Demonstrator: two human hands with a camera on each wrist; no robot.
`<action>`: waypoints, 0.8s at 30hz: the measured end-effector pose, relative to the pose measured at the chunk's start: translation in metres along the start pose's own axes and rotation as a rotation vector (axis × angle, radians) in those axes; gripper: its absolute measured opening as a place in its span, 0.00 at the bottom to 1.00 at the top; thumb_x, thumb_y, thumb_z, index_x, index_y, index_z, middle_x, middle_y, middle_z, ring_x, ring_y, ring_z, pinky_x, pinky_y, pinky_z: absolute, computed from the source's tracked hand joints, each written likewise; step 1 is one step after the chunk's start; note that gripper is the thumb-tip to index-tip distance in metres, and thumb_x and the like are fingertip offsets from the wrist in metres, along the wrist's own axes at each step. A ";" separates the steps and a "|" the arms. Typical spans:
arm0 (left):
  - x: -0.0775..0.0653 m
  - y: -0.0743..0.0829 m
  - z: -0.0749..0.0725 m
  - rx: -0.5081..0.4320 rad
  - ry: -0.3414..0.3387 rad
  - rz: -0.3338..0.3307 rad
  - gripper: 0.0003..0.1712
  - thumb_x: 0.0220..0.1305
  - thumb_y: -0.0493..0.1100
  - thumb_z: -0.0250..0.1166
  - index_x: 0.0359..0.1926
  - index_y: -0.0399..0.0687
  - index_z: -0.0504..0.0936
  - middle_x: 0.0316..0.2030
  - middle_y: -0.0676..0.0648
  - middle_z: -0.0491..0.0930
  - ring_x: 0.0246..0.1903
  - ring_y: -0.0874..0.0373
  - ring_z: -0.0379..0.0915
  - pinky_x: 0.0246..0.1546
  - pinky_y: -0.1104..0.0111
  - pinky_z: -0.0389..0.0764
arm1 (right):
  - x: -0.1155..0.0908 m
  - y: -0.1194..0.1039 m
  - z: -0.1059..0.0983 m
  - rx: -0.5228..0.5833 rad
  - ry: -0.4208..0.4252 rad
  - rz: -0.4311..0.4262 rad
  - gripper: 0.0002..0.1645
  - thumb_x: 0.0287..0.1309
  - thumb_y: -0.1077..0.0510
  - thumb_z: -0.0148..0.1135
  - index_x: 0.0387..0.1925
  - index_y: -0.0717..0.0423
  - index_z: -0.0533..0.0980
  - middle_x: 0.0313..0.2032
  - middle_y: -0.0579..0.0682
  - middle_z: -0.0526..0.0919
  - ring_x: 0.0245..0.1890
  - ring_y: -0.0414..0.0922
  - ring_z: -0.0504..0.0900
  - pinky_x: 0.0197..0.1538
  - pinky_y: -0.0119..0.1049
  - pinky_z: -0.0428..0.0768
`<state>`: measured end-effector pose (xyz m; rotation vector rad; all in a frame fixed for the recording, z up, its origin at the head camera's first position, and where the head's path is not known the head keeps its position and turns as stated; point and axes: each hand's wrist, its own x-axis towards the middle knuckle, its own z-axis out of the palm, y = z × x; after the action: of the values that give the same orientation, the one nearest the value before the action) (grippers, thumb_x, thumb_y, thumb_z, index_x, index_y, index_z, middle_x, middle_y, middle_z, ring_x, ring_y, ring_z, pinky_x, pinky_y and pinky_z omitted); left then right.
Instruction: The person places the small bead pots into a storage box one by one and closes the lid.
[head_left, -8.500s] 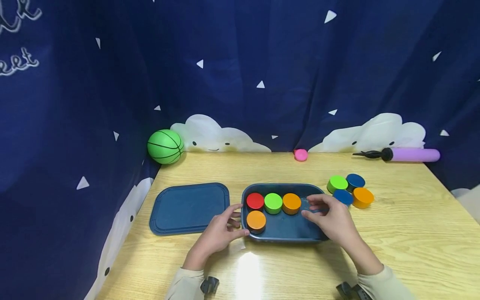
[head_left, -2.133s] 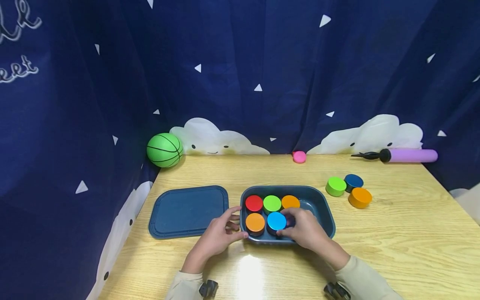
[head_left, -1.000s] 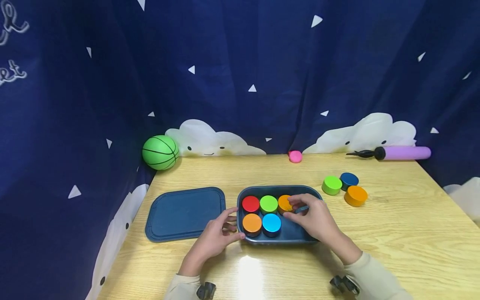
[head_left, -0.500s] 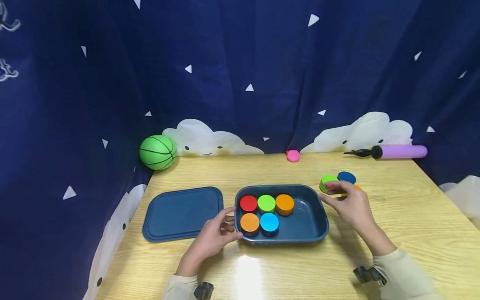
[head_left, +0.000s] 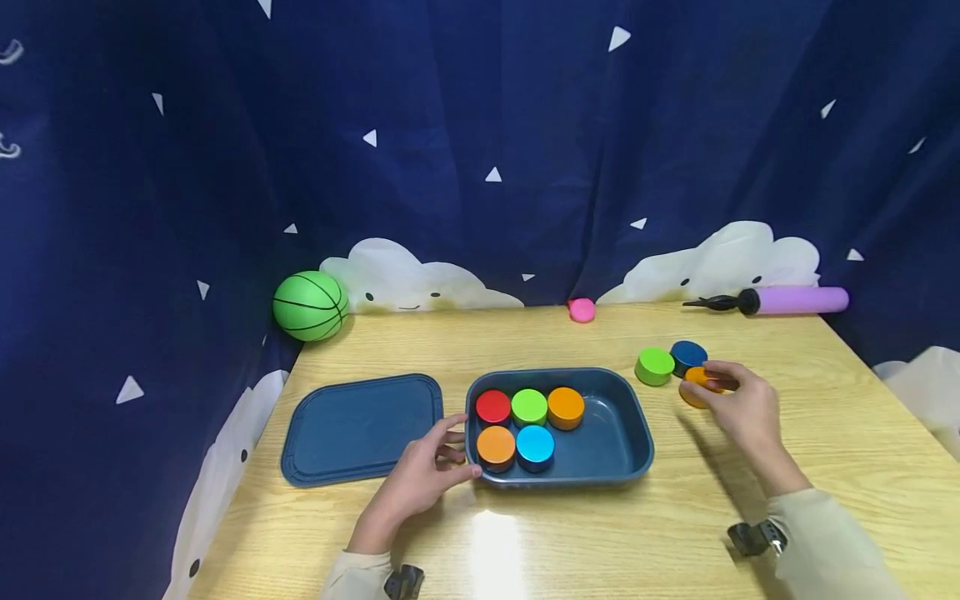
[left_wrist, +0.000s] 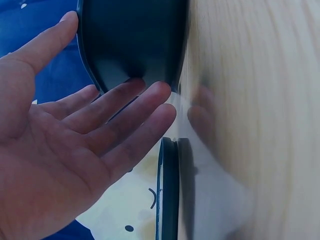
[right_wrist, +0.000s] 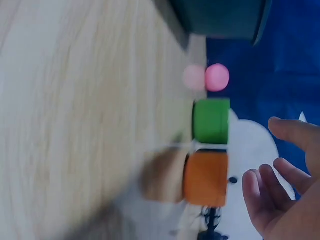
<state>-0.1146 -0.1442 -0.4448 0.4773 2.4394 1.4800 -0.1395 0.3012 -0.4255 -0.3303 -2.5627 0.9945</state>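
A dark blue rectangular box (head_left: 600,482) holds short round blocks: red (head_left: 492,407), green (head_left: 529,407) and orange (head_left: 566,407) behind, another orange (head_left: 496,447) and a bright blue (head_left: 535,447) in front. My left hand (head_left: 424,475), fingers extended, touches the box's left end with thumb and fingertips. Above a loose orange block (head_left: 697,392) right of the box hovers my right hand (head_left: 742,408), fingers spread. The right wrist view shows a gap between those fingers (right_wrist: 260,200) and the orange block (right_wrist: 205,179). Loose green (head_left: 655,366) and dark blue (head_left: 688,357) blocks stand beside it.
A flat dark blue lid (head_left: 363,429) lies left of the box. Along the back are a green ball (head_left: 311,306), a small pink object (head_left: 582,310) and a purple hand pump (head_left: 798,301). A blue curtain (head_left: 450,150) hangs behind the wooden table (head_left: 570,542).
A blue block went from the loose group into the box's front row, and my right hand released it. That hand then moved right, over the loose orange block. My left hand stays at the box.
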 end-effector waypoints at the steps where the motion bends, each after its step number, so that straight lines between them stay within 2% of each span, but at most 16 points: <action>1: 0.000 0.000 0.000 0.000 0.001 0.000 0.43 0.63 0.47 0.73 0.74 0.46 0.64 0.59 0.37 0.80 0.49 0.47 0.82 0.51 0.61 0.86 | 0.002 0.003 0.000 -0.013 -0.003 0.013 0.31 0.55 0.53 0.76 0.55 0.66 0.80 0.49 0.68 0.85 0.36 0.34 0.84 0.34 0.13 0.70; 3: -0.001 0.000 0.000 -0.003 0.002 0.002 0.43 0.62 0.47 0.73 0.74 0.46 0.64 0.59 0.37 0.80 0.49 0.47 0.82 0.51 0.60 0.86 | 0.005 0.010 0.000 -0.039 -0.012 0.036 0.32 0.56 0.52 0.75 0.57 0.67 0.79 0.50 0.69 0.84 0.42 0.52 0.87 0.34 0.15 0.70; 5: -0.001 -0.001 -0.001 -0.001 0.003 0.002 0.43 0.62 0.47 0.73 0.74 0.46 0.64 0.59 0.37 0.80 0.49 0.47 0.82 0.51 0.60 0.86 | 0.009 0.016 0.000 -0.056 -0.025 0.054 0.33 0.57 0.52 0.74 0.58 0.69 0.77 0.52 0.70 0.83 0.50 0.64 0.83 0.36 0.21 0.73; 8: -0.001 -0.001 -0.001 -0.002 0.005 0.004 0.43 0.62 0.47 0.73 0.74 0.46 0.64 0.59 0.37 0.80 0.49 0.47 0.82 0.51 0.59 0.86 | 0.012 0.023 0.001 -0.065 -0.057 0.080 0.38 0.59 0.49 0.73 0.61 0.71 0.74 0.56 0.73 0.79 0.54 0.67 0.80 0.44 0.36 0.82; 11: -0.001 -0.001 -0.001 0.000 0.004 0.003 0.43 0.62 0.47 0.73 0.74 0.46 0.64 0.60 0.37 0.80 0.49 0.46 0.82 0.51 0.59 0.86 | 0.014 0.028 0.001 -0.074 -0.085 0.102 0.41 0.59 0.46 0.73 0.63 0.71 0.72 0.58 0.74 0.77 0.56 0.68 0.79 0.49 0.52 0.82; 12: -0.001 -0.001 -0.001 -0.002 0.004 0.002 0.43 0.62 0.47 0.73 0.74 0.46 0.64 0.60 0.37 0.80 0.49 0.46 0.82 0.51 0.59 0.86 | 0.014 0.030 0.002 -0.074 -0.090 0.105 0.42 0.58 0.45 0.73 0.64 0.71 0.72 0.58 0.74 0.77 0.56 0.68 0.79 0.48 0.50 0.83; 14: 0.000 -0.002 -0.001 0.001 0.005 0.004 0.43 0.62 0.47 0.73 0.74 0.46 0.64 0.60 0.37 0.80 0.49 0.46 0.82 0.51 0.59 0.86 | 0.014 0.033 0.003 -0.076 -0.097 0.105 0.43 0.57 0.45 0.73 0.64 0.71 0.72 0.58 0.73 0.78 0.56 0.68 0.80 0.44 0.38 0.83; 16: 0.000 -0.002 0.000 0.003 0.005 0.004 0.43 0.62 0.47 0.73 0.73 0.46 0.64 0.60 0.37 0.80 0.49 0.46 0.82 0.51 0.60 0.86 | 0.014 0.035 0.005 -0.070 -0.105 0.103 0.44 0.57 0.45 0.74 0.64 0.71 0.72 0.58 0.72 0.78 0.55 0.67 0.81 0.37 0.24 0.79; 18: 0.000 -0.003 0.000 0.007 0.003 0.006 0.43 0.62 0.47 0.73 0.73 0.47 0.64 0.60 0.37 0.80 0.49 0.47 0.82 0.51 0.60 0.86 | 0.014 0.036 0.006 -0.069 -0.108 0.100 0.44 0.55 0.45 0.75 0.63 0.71 0.72 0.58 0.71 0.79 0.54 0.66 0.81 0.33 0.16 0.71; 24: 0.000 -0.003 0.000 0.000 -0.003 0.017 0.42 0.63 0.47 0.73 0.74 0.47 0.64 0.60 0.37 0.80 0.49 0.47 0.82 0.52 0.59 0.86 | 0.014 0.036 0.008 -0.085 -0.102 0.098 0.42 0.54 0.48 0.76 0.62 0.72 0.73 0.57 0.71 0.79 0.52 0.65 0.81 0.33 0.18 0.68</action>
<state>-0.1149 -0.1453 -0.4474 0.5013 2.4395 1.4846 -0.1526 0.3275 -0.4519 -0.4429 -2.7096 0.9607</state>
